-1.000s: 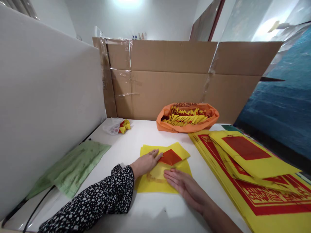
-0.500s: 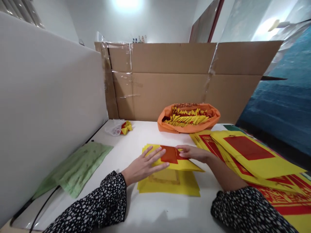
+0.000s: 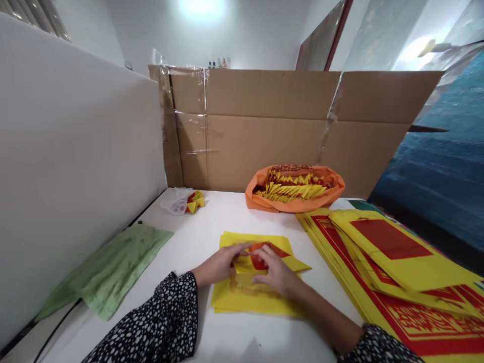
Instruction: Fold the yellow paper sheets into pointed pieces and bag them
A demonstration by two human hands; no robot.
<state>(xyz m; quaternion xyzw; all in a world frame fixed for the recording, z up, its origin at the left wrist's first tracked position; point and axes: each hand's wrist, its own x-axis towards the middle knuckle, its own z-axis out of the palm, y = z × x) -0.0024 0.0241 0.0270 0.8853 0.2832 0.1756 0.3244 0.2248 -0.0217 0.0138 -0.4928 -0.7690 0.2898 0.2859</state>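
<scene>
In the head view, a sheet of yellow paper with a red panel [image 3: 282, 250] is partly folded, its pointed corner sticking out to the right. It lies on a small stack of yellow paper sheets [image 3: 257, 301] in front of me. My left hand [image 3: 219, 264] grips the folded sheet's left side, fingers bent over it and thumb hidden. From the right, my right hand [image 3: 280, 275] reaches over the sheet. Its curved fingertips touch the red panel, while the thumb stands apart below them.
An orange bag [image 3: 260, 202] full of folded yellow-and-red pieces stands by the cardboard screen [image 3: 260, 143]. More yellow-and-red sheets [image 3: 389, 239] are piled at right. At left lie a green cloth [image 3: 113, 267], a clear plastic bag [image 3: 175, 201] and folded pieces [image 3: 195, 201].
My left hand went from lying flat on the sheet to gripping its left side. My right hand moved left and nearer, over the sheet. The paper now shows a smaller, angled fold.
</scene>
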